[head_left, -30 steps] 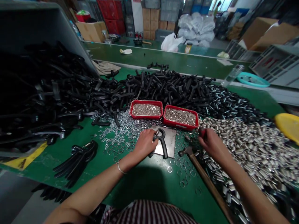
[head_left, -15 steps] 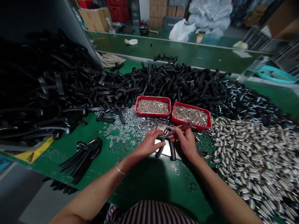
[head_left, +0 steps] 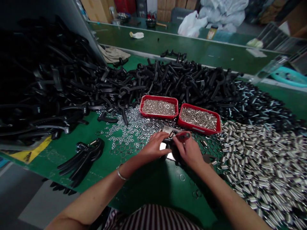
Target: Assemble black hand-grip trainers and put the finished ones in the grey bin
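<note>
Right at the middle of the table [head_left: 153,188], a black grip [head_left: 170,147] lies on a small metal plate [head_left: 167,129], mostly hidden by both hands. The left hand [head_left: 155,147] presses down on it, fingers closed over its left side. The right hand [head_left: 190,151] meets it from the other side, its fingers pinched around a red-handled tool [head_left: 183,136] whose tip sits at the grip's top. Just beyond the plate stand two red trays [head_left: 158,98], side by side and full of small metal parts. Loose washers [head_left: 127,135] crowd the left, and a heap of metal sleeves [head_left: 259,159] the right, reaching the table's right edge. Heaped black handles [head_left: 179,80] close off the far side. Bare green surface lies only nearer the person, toward the near edge, where a bundle of handles [head_left: 83,156] rests.
</note>
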A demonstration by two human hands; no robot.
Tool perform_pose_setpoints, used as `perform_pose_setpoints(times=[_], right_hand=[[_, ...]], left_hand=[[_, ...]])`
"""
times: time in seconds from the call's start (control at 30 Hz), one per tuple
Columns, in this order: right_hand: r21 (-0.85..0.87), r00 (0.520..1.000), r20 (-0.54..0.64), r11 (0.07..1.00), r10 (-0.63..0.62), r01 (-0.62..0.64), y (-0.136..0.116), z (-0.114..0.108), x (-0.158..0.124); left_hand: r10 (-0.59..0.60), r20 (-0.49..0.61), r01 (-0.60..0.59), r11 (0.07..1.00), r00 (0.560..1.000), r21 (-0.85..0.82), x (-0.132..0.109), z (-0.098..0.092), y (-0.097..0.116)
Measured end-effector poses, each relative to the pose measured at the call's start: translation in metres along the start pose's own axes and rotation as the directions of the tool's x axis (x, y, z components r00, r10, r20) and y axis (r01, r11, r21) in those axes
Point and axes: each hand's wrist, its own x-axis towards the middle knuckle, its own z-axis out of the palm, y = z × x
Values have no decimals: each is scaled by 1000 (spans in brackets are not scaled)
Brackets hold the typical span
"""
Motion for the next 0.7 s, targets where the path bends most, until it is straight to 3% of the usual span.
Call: perform_pose_setpoints(times=[0.07, 0.2, 0.3, 0.4, 0.53, 0.7], right_hand=[[-102, 998, 56, 994, -33, 38, -9, -3, 8], [285, 979, 201, 954, 29, -87, -14, -13, 38], [630, 972, 236, 758, 21, -169, -3, -19, 47], [789, 989, 123, 598, 76, -144, 16, -17, 34], [710, 990, -2, 698, 141, -98, 36, -6, 8], [665, 990, -45, 743, 131, -68, 38, 0, 2]], left_hand=[[16, 4, -16, 1000, 1000, 10, 0, 1, 0], [3, -3, -3, 999, 1000, 32, 0, 1, 1], [-13, 3, 13, 1000, 1000, 21, 1, 0, 1], [-12, 13, 12, 1000, 1000, 11, 1, -1, 0], [-38, 23, 38, 999, 999, 15, 1, -2, 1], [-50, 37, 49, 999, 998, 17, 2, -3, 3]])
